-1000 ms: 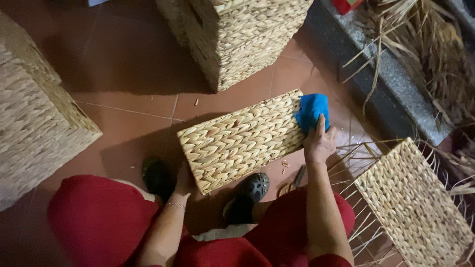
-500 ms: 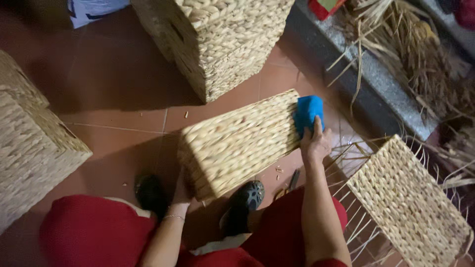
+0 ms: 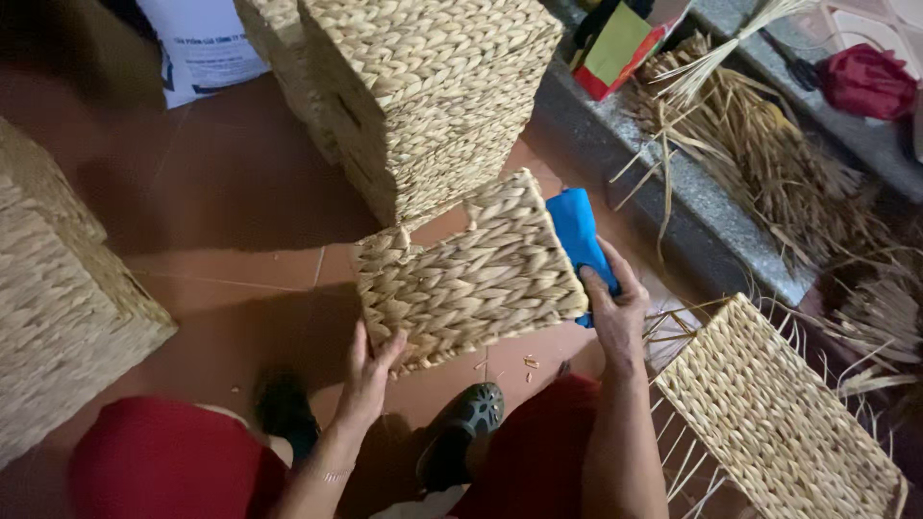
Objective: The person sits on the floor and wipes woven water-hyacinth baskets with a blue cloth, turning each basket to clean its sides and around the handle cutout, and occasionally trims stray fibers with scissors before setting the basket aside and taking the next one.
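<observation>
The left hand (image 3: 370, 370) gripped the near lower corner of a woven basket (image 3: 461, 279), fingers spread upward over its braided face and thumb angled toward the edge. The forearm rose from the bottom of the frame with the wrist nearly straight and a thin bracelet (image 3: 332, 474) across it. The right hand (image 3: 615, 308) clasped the opposite side of the basket, its fingers curled around a blue cloth (image 3: 577, 240) pressed against the basket's right edge; how far the cloth ran behind the basket could not be seen. The right forearm stood almost vertical, the elbow cut off by the lower edge.

The basket was held tilted between both hands, above the red tiled floor (image 3: 240, 211), in front of the person's knees; its far side and interior were hidden. Below it, two dark shoes (image 3: 466, 428) and red trousers (image 3: 163, 461) showed, one shoe largely in shadow.

Just behind the basket stood a stack of larger woven baskets (image 3: 423, 96), its top cropped. Another big woven basket (image 3: 58, 298) sat at left, partly out of frame. At lower right lay an unfinished woven panel (image 3: 769, 413) with loose strands sticking out. Dried straw (image 3: 760, 144) was heaped on a grey stone ledge (image 3: 673, 211), beside a red bag (image 3: 865, 82) and a white sack (image 3: 202, 43), both partly cut off.
</observation>
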